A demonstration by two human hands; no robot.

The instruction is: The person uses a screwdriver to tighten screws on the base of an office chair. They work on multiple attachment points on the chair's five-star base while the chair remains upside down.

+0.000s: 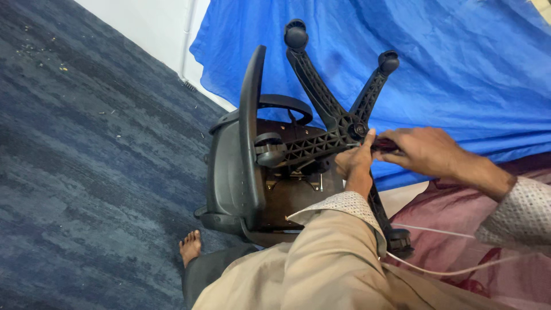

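Observation:
A black office chair (241,172) lies on its side on the carpet, with its star-shaped wheel base (321,138) turned up toward me. My left hand (354,163) grips the hub of the base from below. My right hand (422,150) is shut on a dark tool handle (383,145) whose tip meets the centre of the hub. Castor wheels (296,34) stick out at the ends of the base arms. The wooden underside of the seat (293,192) shows behind the base.
Dark blue carpet (86,172) covers the floor on the left. A blue sheet (459,69) hangs behind the chair, and maroon cloth (459,247) with a white cable (453,270) lies to the right. My bare foot (190,245) rests beside the chair back.

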